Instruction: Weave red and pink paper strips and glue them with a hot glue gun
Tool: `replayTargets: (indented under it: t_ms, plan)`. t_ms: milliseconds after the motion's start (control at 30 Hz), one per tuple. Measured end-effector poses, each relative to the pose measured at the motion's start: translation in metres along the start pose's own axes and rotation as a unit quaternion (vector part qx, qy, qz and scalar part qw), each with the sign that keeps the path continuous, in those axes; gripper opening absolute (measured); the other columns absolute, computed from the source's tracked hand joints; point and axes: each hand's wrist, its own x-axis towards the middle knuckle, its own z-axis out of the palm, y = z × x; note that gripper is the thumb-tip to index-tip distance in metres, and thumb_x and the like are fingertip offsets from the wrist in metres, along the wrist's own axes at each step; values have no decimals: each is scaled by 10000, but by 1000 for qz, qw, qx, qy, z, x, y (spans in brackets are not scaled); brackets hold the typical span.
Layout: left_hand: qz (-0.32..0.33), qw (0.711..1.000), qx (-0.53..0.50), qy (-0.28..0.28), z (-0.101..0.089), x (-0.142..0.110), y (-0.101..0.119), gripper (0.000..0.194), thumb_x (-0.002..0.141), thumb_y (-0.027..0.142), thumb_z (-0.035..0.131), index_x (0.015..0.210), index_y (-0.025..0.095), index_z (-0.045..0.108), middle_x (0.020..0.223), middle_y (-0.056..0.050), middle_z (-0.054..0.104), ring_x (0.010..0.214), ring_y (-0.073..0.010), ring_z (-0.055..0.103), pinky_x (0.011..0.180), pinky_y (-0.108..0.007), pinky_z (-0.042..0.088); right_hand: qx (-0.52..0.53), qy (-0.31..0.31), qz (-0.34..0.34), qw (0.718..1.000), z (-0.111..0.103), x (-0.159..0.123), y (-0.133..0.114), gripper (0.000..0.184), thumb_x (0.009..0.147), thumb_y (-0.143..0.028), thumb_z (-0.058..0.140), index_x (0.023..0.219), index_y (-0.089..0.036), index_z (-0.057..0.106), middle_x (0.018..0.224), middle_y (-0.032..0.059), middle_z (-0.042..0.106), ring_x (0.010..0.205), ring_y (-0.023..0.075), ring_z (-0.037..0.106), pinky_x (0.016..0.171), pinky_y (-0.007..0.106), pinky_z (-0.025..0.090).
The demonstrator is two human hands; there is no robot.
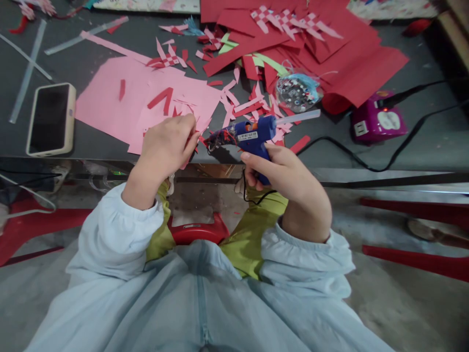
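My right hand is wrapped round the handle of a blue hot glue gun. A clear glue stick sticks out of its back end, and its dark, messy nozzle points left. Close to that nozzle, my left hand is closed in a pinch on a small red paper piece, mostly hidden by the fingers. Beneath and behind the left hand lie pink paper sheets with red strips on them. Cut red and pink paper strips are scattered beyond the glue gun.
Red paper sheets are piled at the back right, with woven checkered paper pieces on top. A bag of small beads lies before them. A purple power socket with black cables stands at right, a phone at left.
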Motion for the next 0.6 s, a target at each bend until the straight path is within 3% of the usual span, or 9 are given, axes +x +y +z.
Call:
replayTargets:
  t_ms: [600]
  plan:
    - [-17, 999, 25, -32, -5, -1, 5, 245, 975, 305, 440, 1068, 180, 629, 982, -88, 689, 926, -247, 638, 764, -346, 471, 29, 15, -11, 999, 3, 4, 4, 272, 881, -413, 643, 783, -196, 512, 492, -44, 580, 387, 67, 502, 394, 181, 396]
